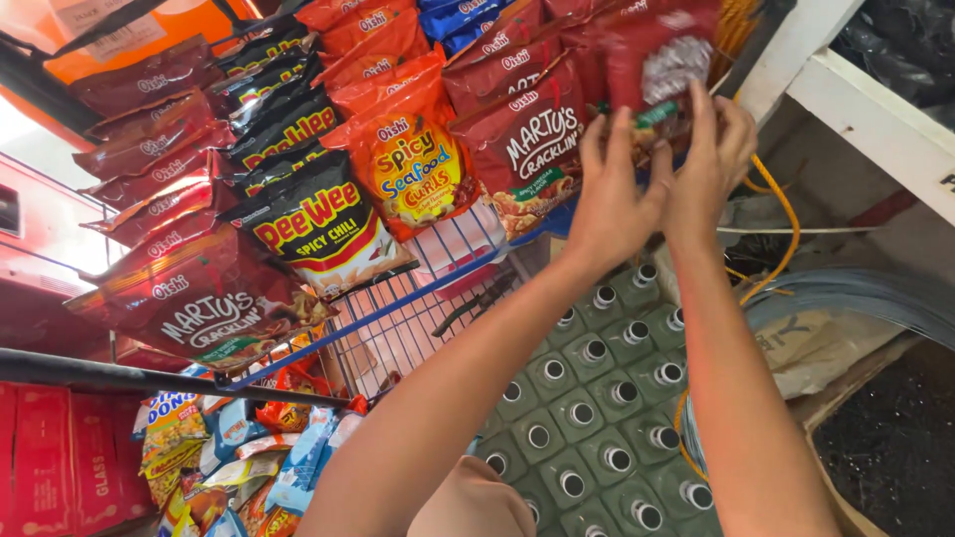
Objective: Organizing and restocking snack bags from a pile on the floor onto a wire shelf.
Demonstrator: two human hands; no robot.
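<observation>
Both my arms reach up to the far right of a wire rack hung with snack bags. My left hand and my right hand close together on a dark red snack bag at the rack's right end. That bag is blurred; it has a pale picture patch and a green strip by my fingertips. Just left of my hands hangs another dark red snack bag, then an orange snack bag and a black snack bag.
The blue and white wire rack slants from lower left to upper right. Green capped bottles stand packed below my arms. A white shelf frame and yellow cord are at right. Loose snack packs lie lower left.
</observation>
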